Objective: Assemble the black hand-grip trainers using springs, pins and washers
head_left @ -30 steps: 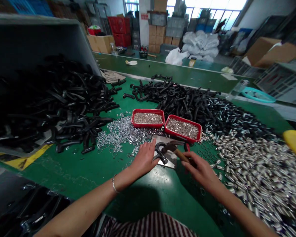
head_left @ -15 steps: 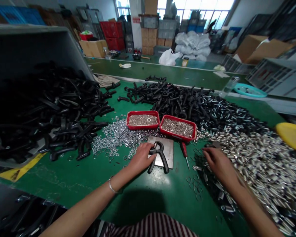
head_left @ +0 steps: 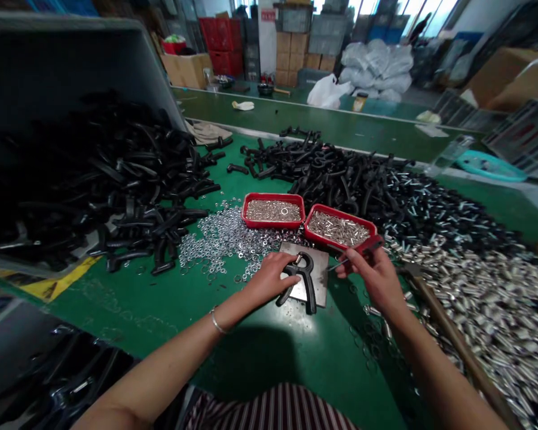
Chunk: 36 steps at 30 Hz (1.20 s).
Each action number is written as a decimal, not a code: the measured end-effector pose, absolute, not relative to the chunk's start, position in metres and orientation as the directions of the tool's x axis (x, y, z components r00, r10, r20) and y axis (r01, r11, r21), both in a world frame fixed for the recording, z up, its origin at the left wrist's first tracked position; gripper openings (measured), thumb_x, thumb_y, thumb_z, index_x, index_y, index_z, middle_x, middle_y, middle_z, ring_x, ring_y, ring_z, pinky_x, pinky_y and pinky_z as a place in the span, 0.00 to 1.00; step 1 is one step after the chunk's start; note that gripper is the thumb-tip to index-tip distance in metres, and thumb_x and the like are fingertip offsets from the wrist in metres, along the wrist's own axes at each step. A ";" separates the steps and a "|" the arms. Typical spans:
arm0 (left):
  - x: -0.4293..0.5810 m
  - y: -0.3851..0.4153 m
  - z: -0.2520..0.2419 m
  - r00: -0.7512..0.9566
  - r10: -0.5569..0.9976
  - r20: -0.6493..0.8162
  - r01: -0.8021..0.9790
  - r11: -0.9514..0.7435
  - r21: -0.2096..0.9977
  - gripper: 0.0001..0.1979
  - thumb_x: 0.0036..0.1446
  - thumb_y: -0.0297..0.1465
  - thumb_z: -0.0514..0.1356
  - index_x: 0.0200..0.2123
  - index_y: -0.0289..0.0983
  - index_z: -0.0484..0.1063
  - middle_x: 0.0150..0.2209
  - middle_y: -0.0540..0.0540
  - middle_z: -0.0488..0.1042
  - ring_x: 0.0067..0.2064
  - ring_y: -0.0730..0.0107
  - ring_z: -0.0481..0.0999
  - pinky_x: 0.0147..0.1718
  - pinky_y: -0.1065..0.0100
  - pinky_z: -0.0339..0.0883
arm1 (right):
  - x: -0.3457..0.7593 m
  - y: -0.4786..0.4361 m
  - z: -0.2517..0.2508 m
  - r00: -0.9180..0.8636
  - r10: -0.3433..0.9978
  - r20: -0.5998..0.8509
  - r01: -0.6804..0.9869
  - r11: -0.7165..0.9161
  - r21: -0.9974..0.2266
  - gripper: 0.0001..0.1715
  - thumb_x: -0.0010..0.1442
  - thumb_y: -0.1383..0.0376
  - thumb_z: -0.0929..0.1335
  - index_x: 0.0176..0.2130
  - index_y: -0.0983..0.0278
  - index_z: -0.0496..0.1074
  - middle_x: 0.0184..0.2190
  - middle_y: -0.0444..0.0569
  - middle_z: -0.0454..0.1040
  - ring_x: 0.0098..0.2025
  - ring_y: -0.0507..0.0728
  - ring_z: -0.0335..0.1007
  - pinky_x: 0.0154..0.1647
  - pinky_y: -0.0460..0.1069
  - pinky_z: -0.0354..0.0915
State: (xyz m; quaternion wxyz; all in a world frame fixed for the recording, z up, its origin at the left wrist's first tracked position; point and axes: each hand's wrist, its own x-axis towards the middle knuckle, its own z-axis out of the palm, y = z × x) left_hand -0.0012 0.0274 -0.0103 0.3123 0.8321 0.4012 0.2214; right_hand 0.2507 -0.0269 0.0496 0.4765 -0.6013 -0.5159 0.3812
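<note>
My left hand (head_left: 269, 278) is closed on a black Y-shaped plastic piece, a clamp-like part (head_left: 311, 285), lying on a square metal plate (head_left: 323, 286). A small metal cylinder (head_left: 298, 258) sits by the curved top of this piece, close to my left fingertips. To the right, my right hand (head_left: 381, 280) grips a screwdriver (head_left: 368, 244) by its red handle. Its thin shaft points left toward the plate's right edge. Beside my right forearm lies a hammer (head_left: 448, 328) with a wooden handle.
Two red trays (head_left: 274, 225) of small metal parts stand behind the plate. Loose metal rings (head_left: 224, 239) are spread to the left. Black parts (head_left: 341, 173) are heaped behind, and metal cylinders (head_left: 484, 298) cover the right. A tipped grey bin (head_left: 161, 71) holds more black parts.
My right hand has moved left from beside the hammer and picked up the screwdriver, which lay on the table. My left hand stays on the black part. The view has shifted slightly.
</note>
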 end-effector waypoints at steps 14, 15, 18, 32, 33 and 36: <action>-0.009 0.030 -0.011 0.565 0.822 0.071 0.534 -0.429 0.729 0.22 0.58 0.40 0.66 0.54 0.41 0.70 0.58 0.43 0.69 0.60 0.55 0.65 0.62 0.50 0.55 | 0.193 -0.003 0.002 0.192 0.981 -0.017 0.032 -0.023 -0.999 0.16 0.65 0.50 0.67 0.43 0.57 0.61 0.35 0.47 0.79 0.33 0.59 0.80 0.33 0.53 0.76; -0.009 0.030 -0.012 0.565 0.822 0.072 0.530 -0.429 0.731 0.22 0.58 0.40 0.66 0.54 0.41 0.70 0.58 0.43 0.69 0.60 0.54 0.66 0.62 0.50 0.56 | 0.193 -0.003 0.002 0.191 0.981 -0.019 0.027 -0.025 -0.999 0.16 0.65 0.50 0.66 0.43 0.57 0.61 0.35 0.47 0.79 0.33 0.59 0.80 0.33 0.53 0.76; -0.010 0.030 -0.015 0.570 0.818 0.077 0.521 -0.433 0.736 0.23 0.58 0.41 0.65 0.55 0.42 0.70 0.58 0.42 0.69 0.61 0.54 0.65 0.62 0.51 0.56 | 0.192 -0.003 0.001 0.188 0.982 -0.031 0.047 -0.041 -0.998 0.16 0.65 0.49 0.66 0.43 0.57 0.61 0.36 0.47 0.80 0.33 0.59 0.80 0.33 0.53 0.76; -0.008 0.029 -0.005 0.602 0.799 0.014 0.577 -0.446 0.684 0.26 0.57 0.41 0.64 0.58 0.42 0.67 0.60 0.42 0.67 0.60 0.50 0.64 0.61 0.48 0.56 | 0.185 0.019 0.037 -0.079 0.993 -0.084 0.395 -0.047 -0.918 0.17 0.62 0.49 0.66 0.40 0.59 0.64 0.24 0.46 0.74 0.21 0.57 0.69 0.23 0.51 0.67; -0.007 0.028 -0.004 0.597 0.802 0.012 0.585 -0.446 0.677 0.26 0.57 0.40 0.63 0.58 0.41 0.67 0.60 0.41 0.67 0.60 0.49 0.64 0.61 0.48 0.56 | 0.187 0.024 0.039 -0.136 0.981 -0.138 0.270 -0.097 -0.958 0.19 0.64 0.47 0.64 0.40 0.59 0.64 0.22 0.43 0.72 0.17 0.55 0.65 0.19 0.49 0.65; -0.006 0.027 -0.002 0.595 0.803 0.004 0.590 -0.441 0.676 0.25 0.58 0.39 0.63 0.57 0.40 0.68 0.60 0.41 0.67 0.61 0.49 0.64 0.61 0.48 0.56 | 0.196 0.027 0.034 -0.160 0.975 -0.154 -0.019 -0.159 -0.987 0.21 0.66 0.45 0.61 0.41 0.59 0.64 0.23 0.42 0.74 0.16 0.52 0.64 0.18 0.49 0.67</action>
